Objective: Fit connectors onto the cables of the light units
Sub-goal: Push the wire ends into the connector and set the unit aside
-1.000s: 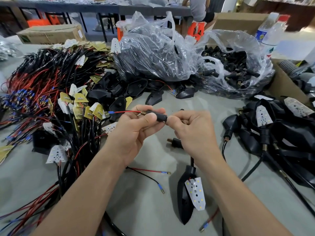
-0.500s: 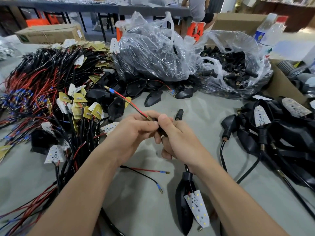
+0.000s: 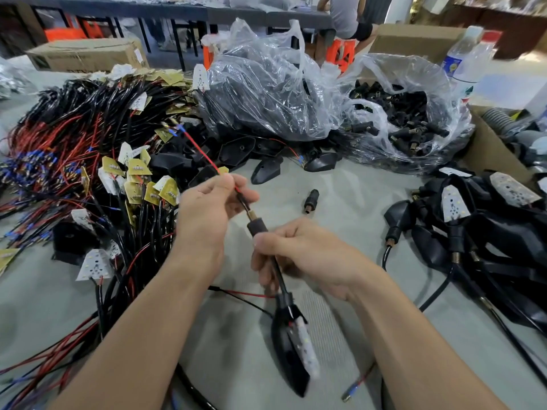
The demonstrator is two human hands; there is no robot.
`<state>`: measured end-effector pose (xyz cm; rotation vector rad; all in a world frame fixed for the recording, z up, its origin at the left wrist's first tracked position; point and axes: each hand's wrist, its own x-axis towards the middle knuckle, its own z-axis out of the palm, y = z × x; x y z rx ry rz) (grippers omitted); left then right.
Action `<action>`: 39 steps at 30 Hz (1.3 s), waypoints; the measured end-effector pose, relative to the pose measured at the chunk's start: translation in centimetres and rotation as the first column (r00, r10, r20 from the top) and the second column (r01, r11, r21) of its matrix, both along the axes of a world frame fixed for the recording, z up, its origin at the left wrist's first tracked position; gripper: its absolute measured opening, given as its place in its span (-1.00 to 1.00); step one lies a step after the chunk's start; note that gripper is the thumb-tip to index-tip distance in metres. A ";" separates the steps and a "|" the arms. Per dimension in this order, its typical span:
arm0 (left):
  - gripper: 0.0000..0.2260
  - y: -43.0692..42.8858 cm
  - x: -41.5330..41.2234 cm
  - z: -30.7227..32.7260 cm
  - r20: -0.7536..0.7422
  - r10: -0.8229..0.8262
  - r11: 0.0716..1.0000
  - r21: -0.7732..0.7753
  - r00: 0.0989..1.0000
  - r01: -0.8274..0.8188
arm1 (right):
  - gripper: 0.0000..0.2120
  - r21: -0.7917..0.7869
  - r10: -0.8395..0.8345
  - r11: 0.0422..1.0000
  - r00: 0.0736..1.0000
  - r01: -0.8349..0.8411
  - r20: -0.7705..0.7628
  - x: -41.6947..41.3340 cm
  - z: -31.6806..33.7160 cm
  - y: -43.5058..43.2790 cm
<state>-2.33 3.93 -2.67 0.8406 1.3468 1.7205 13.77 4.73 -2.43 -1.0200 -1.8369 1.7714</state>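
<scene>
Your left hand (image 3: 207, 211) pinches the thin red-and-black cable (image 3: 243, 199); your right hand (image 3: 305, 253) grips the same cable below the black cylindrical brass-tipped connector (image 3: 257, 226), threaded on between them. The black teardrop plastic light unit (image 3: 281, 344) dangles at 6 o'clock of your right hand.

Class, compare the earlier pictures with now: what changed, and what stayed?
The left hand drew the red wire up and away from the right hand, baring the connector on the cable between them. Both still grip it. The loose connector stayed put.
</scene>
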 end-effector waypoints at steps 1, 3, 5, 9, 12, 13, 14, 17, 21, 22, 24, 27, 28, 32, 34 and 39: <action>-0.71 0.2 -0.5 0.2 0.078 0.058 0.998 0.025 0.995 -0.060 | -0.66 0.033 0.041 0.999 0.998 -0.042 0.048 0.2 0.0 -0.1; -0.76 0.6 -1.9 0.4 0.258 0.141 0.985 0.058 0.956 -0.161 | -0.61 0.082 0.119 0.988 0.983 -0.131 0.137 0.2 -0.1 -0.3; -0.78 0.7 -3.0 0.6 0.358 0.160 0.981 0.050 0.920 -0.190 | -0.62 0.060 0.144 0.986 0.976 -0.156 0.162 0.2 -0.1 -0.4; -0.66 0.8 -2.9 0.2 0.335 -0.068 0.997 -0.015 0.940 0.078 | -0.74 -0.030 0.050 0.998 0.998 -0.049 0.037 0.3 -0.1 -0.3; -0.64 0.5 -1.7 0.1 0.222 -0.274 0.952 -0.075 0.936 0.296 | -0.74 -0.192 -0.242 0.960 0.946 0.202 -0.214 -0.1 -0.3 0.5; -0.66 0.3 -1.1 0.0 0.170 -0.345 0.925 -0.104 0.923 0.365 | -0.73 -0.278 -0.345 0.924 0.887 0.264 -0.306 -0.1 -0.3 0.9; -0.67 0.1 -0.6 -0.1 0.117 -0.430 0.887 -0.127 0.895 0.443 | -0.72 -0.354 -0.425 0.888 0.822 0.295 -0.381 -0.1 -0.2 1.3; -0.68 -0.4 0.7 -0.5 -0.052 -0.641 0.764 -0.146 0.766 0.629 | -0.73 -0.452 -0.538 0.828 0.695 0.331 -0.477 0.4 -0.3 2.1; -0.66 -0.6 0.9 -0.5 -0.017 -0.605 0.784 -0.189 0.796 0.591 | -0.76 -0.444 -0.541 0.835 0.629 0.324 -0.558 0.1 -0.8 2.2; -0.60 -0.7 0.7 -0.5 -0.001 -0.626 0.761 -0.219 0.780 0.611 | -0.76 -0.436 -0.531 0.843 0.609 0.314 -0.589 0.1 -0.8 2.2; -0.49 -0.9 0.7 -0.6 0.007 -0.689 0.701 -0.248 0.725 0.669 | -0.77 -0.420 -0.507 0.860 0.581 0.290 -0.637 0.2 -0.6 2.2; -0.45 -0.9 0.9 -0.8 -0.093 -0.660 0.742 -0.238 0.746 0.627 | -0.79 -0.364 -0.485 0.874 0.611 0.322 -0.625 0.4 -0.5 2.1; -0.47 -0.9 0.8 -0.8 -0.129 -0.623 0.774 -0.242 0.771 0.585 | -0.80 -0.333 -0.494 0.870 0.637 0.364 -0.592 0.5 -0.5 2.1; -0.65 -0.6 0.5 -0.9 -0.133 -0.538 0.828 -0.268 0.833 0.492 | -0.79 -0.309 -0.566 0.824 0.680 0.474 -0.467 1.4 -0.3 2.4; -0.75 -0.6 0.5 -0.9 -0.123 -0.547 0.821 -0.274 0.828 0.501 | -0.86 -0.342 -0.595 0.803 0.679 0.488 -0.430 1.8 -0.2 2.6; -0.86 -0.6 0.3 -1.0 -0.130 -0.547 0.818 -0.292 0.827 0.495 | -0.92 -0.255 -0.568 0.823 0.732 0.508 -0.376 2.2 -0.3 2.9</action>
